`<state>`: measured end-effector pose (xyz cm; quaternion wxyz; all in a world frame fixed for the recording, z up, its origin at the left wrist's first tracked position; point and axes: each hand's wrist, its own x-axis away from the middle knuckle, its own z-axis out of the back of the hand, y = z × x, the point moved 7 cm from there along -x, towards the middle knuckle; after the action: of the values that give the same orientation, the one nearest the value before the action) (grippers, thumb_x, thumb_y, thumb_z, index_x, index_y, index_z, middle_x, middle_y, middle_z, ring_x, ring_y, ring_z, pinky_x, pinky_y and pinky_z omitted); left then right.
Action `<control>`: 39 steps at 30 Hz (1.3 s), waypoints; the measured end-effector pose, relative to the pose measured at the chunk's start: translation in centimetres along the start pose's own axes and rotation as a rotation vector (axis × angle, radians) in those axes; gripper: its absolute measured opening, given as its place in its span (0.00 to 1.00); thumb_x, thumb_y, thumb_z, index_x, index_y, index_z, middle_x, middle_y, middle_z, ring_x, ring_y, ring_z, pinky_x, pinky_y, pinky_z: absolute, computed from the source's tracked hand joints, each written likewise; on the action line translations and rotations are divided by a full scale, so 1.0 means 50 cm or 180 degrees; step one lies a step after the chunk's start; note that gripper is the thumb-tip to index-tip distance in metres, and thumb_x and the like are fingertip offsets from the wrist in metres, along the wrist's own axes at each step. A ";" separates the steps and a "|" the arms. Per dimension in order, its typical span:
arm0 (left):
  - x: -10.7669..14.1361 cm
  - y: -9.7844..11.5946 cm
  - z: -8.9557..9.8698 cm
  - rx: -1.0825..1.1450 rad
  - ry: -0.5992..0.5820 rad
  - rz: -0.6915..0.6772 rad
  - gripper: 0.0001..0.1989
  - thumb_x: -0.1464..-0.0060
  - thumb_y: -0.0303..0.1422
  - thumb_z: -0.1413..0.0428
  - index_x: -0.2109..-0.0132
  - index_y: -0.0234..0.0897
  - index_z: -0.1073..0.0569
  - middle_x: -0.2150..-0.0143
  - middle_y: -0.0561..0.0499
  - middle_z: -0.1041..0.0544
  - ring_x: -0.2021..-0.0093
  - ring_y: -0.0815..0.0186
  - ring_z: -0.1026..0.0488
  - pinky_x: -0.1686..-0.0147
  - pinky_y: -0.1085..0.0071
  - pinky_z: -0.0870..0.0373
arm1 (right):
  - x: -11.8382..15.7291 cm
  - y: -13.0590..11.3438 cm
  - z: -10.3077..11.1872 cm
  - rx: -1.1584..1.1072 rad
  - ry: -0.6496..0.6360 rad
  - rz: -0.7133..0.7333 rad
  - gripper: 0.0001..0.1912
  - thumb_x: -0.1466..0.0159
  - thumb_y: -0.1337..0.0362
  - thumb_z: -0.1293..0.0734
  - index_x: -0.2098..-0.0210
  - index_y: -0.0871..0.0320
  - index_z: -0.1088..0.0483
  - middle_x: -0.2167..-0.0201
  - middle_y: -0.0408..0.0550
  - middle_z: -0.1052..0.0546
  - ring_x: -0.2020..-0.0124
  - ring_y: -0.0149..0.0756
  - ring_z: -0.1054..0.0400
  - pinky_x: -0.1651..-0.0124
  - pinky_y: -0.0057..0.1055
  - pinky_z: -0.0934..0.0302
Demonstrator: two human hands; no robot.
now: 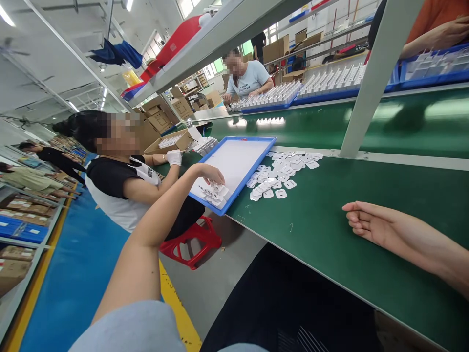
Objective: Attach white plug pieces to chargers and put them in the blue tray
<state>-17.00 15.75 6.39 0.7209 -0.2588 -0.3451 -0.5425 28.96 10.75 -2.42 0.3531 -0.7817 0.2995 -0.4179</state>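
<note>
My left hand (211, 173) reaches over the near end of a blue-rimmed tray (246, 185) with a white bottom. Its fingers are bent down and closed on a white plastic piece, partly hidden by the hand. Just below lies a small group of white pieces with thin metallic pins (214, 195). Beside the tray, a loose pile of flat white square pieces with rounded corners (282, 171) is spread on the green table. To the right, my right hand (372, 221) is held above the tabletop, palm partly up, fingers loosely curved with nothing in them.
A co-worker with a white glove (174, 157) sits left of the tray, near an open carton (172, 142). Blue trays of upright white parts (271, 98) line the far side. A slanting metal post (381, 78) rises from the green table (322, 195). A red stool (194, 242) stands below.
</note>
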 end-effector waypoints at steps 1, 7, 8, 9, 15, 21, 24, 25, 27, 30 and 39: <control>-0.003 0.005 -0.003 0.0014 -0.0001 -0.0035 0.23 0.56 0.43 0.38 0.53 0.36 0.20 0.53 0.42 0.20 0.53 0.58 0.24 0.51 0.65 0.26 | -0.004 0.004 0.005 0.0002 0.0054 -0.0009 0.09 0.43 0.59 0.26 0.64 0.56 0.19 0.68 0.50 0.31 0.67 0.37 0.35 0.64 0.28 0.27; 0.002 0.020 -0.007 0.0082 0.0062 -0.0150 0.24 0.57 0.44 0.39 0.54 0.33 0.21 0.57 0.40 0.19 0.53 0.54 0.24 0.52 0.64 0.27 | -0.009 0.005 0.006 0.0043 0.0084 -0.0027 0.14 0.47 0.58 0.23 0.63 0.59 0.20 0.69 0.49 0.30 0.67 0.37 0.35 0.67 0.28 0.25; 0.013 0.017 -0.002 0.0120 0.0071 -0.0197 0.25 0.55 0.45 0.40 0.52 0.34 0.21 0.55 0.40 0.19 0.51 0.54 0.25 0.50 0.64 0.27 | -0.008 0.004 0.005 0.0040 0.0098 -0.0036 0.15 0.48 0.58 0.23 0.64 0.59 0.20 0.69 0.49 0.30 0.66 0.38 0.35 0.67 0.28 0.25; 0.026 0.011 0.004 0.0181 0.0097 -0.0237 0.26 0.54 0.45 0.41 0.50 0.36 0.22 0.53 0.41 0.19 0.50 0.55 0.25 0.49 0.64 0.28 | -0.007 0.003 0.005 0.0037 0.0110 -0.0040 0.15 0.48 0.58 0.23 0.64 0.59 0.20 0.69 0.49 0.30 0.66 0.38 0.35 0.68 0.28 0.25; 0.104 -0.085 0.008 0.0605 0.0054 0.0288 0.33 0.60 0.43 0.38 0.44 0.37 0.26 0.47 0.40 0.21 0.51 0.52 0.22 0.55 0.65 0.25 | -0.009 0.007 0.009 0.0061 0.0063 -0.0066 0.15 0.47 0.58 0.23 0.62 0.58 0.19 0.68 0.50 0.29 0.65 0.38 0.35 0.66 0.28 0.24; 0.084 -0.093 -0.032 0.0906 -0.0101 0.0208 0.25 0.60 0.39 0.38 0.53 0.36 0.24 0.57 0.43 0.19 0.58 0.55 0.19 0.55 0.66 0.23 | -0.013 0.010 0.014 0.0043 0.0134 -0.0057 0.18 0.51 0.57 0.21 0.62 0.57 0.19 0.64 0.51 0.27 0.63 0.39 0.34 0.64 0.28 0.23; 0.068 -0.080 -0.028 0.0919 -0.0053 0.0158 0.20 0.62 0.36 0.38 0.58 0.36 0.23 0.62 0.45 0.19 0.60 0.56 0.19 0.54 0.64 0.23 | -0.013 0.008 0.014 0.0080 0.0067 -0.0015 0.16 0.48 0.57 0.23 0.62 0.58 0.19 0.67 0.50 0.29 0.64 0.39 0.34 0.66 0.28 0.24; 0.067 -0.076 -0.026 0.0911 -0.0054 0.0153 0.18 0.63 0.35 0.38 0.61 0.35 0.23 0.63 0.45 0.19 0.61 0.56 0.19 0.54 0.63 0.23 | -0.013 0.008 0.014 0.0084 0.0046 -0.0003 0.16 0.47 0.57 0.23 0.62 0.58 0.19 0.67 0.50 0.29 0.64 0.38 0.34 0.65 0.27 0.24; 0.070 -0.068 -0.025 0.0886 -0.0061 0.0162 0.15 0.63 0.35 0.38 0.65 0.34 0.23 0.64 0.44 0.20 0.62 0.55 0.19 0.55 0.62 0.23 | -0.014 0.008 0.015 0.0101 0.0011 0.0010 0.14 0.45 0.57 0.24 0.61 0.57 0.19 0.67 0.50 0.28 0.64 0.38 0.34 0.65 0.27 0.24; 0.078 -0.059 -0.025 0.0817 -0.0045 0.0200 0.14 0.63 0.36 0.37 0.66 0.33 0.23 0.65 0.43 0.20 0.62 0.53 0.19 0.57 0.62 0.22 | -0.015 0.008 0.016 0.0172 -0.0008 0.0009 0.14 0.44 0.57 0.24 0.60 0.57 0.20 0.66 0.51 0.28 0.63 0.39 0.33 0.63 0.28 0.23; 0.083 -0.036 0.001 0.0531 0.0131 0.0039 0.22 0.57 0.43 0.40 0.57 0.34 0.21 0.56 0.40 0.18 0.53 0.50 0.21 0.56 0.64 0.23 | -0.017 0.011 0.016 0.0145 -0.0032 0.0041 0.14 0.42 0.57 0.26 0.60 0.58 0.20 0.67 0.50 0.28 0.63 0.38 0.33 0.63 0.28 0.24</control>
<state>-18.01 12.79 9.65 0.7502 -0.1888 -0.3725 -0.5126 29.17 11.34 -3.55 0.3749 -0.7736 0.2931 -0.4184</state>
